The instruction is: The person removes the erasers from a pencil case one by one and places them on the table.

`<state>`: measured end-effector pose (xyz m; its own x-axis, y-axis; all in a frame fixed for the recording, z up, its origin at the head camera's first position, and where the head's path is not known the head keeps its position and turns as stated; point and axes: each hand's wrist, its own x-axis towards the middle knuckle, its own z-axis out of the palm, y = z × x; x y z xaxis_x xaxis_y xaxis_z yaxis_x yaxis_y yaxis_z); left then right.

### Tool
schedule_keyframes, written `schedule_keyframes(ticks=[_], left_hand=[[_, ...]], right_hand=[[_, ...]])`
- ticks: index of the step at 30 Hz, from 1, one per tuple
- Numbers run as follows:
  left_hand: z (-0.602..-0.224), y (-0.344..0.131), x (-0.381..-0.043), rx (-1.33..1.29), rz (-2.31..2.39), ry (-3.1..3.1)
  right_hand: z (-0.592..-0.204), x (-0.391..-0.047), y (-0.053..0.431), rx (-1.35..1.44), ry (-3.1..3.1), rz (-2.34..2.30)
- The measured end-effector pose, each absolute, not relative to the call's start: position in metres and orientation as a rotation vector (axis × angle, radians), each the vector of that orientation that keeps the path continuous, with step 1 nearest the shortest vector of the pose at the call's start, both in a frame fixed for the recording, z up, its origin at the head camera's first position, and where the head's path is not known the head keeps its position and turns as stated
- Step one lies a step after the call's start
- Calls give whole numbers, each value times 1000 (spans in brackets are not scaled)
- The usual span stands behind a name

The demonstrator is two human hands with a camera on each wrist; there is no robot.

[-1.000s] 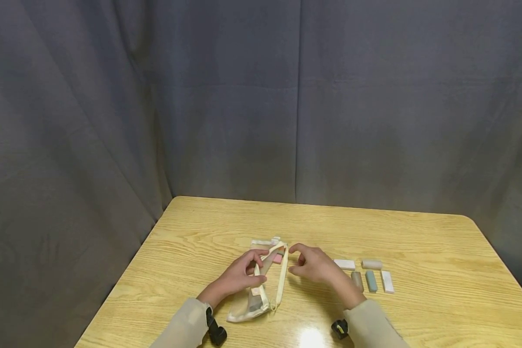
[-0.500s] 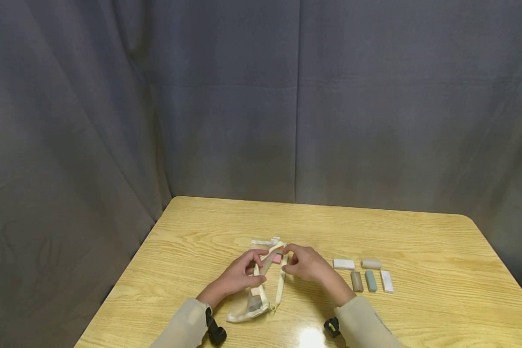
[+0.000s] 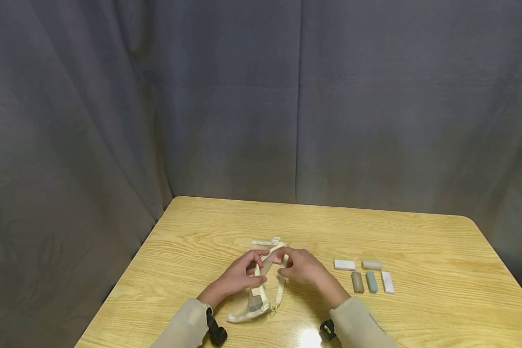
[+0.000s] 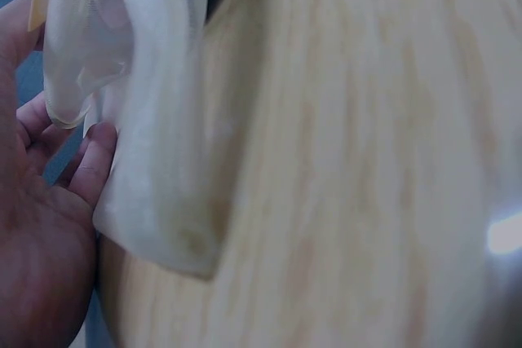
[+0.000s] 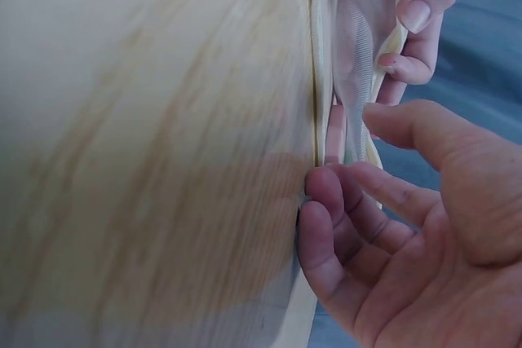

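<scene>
A pale mesh zip pouch [image 3: 239, 311] with cream edging lies on the table, its mouth spread apart. My left hand [image 3: 242, 270] grips the left edge of the mouth; in the right wrist view its thumb and fingers hold that rim. My right hand [image 3: 303, 267] is at the opposite edge. In the right wrist view, its fingers [image 5: 322, 238] are loosely bent at the rim, the thumb stands apart, and nothing shows held between them. A pink eraser-like block [image 5: 335, 132] shows inside the mouth, partly hidden by the right fingers in the head view.
On the wooden table [image 3: 435, 251], right of the right hand, lie several small eraser-like pieces: a white block [image 3: 344, 265], a pale rounded one [image 3: 371, 265], a brownish one [image 3: 357, 282], a blue-green one [image 3: 371, 282] and another white one [image 3: 387, 282]. A grey curtain [image 3: 374, 121] hangs behind.
My right hand has moved left from beside the pouch, and its fingertips now reach over the edge into the mouth. My left hand and the loose pieces have stayed put.
</scene>
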<state>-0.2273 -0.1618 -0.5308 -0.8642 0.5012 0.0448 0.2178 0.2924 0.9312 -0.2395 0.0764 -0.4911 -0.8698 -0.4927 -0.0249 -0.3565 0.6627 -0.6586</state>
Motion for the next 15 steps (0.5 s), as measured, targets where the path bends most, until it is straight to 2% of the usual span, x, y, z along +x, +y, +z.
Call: schedule_keyframes(ticks=[15], left_hand=[[-529, -161, -227, 634, 1614, 2298]], right_hand=[[-492, -238, 71, -622, 2718, -932]])
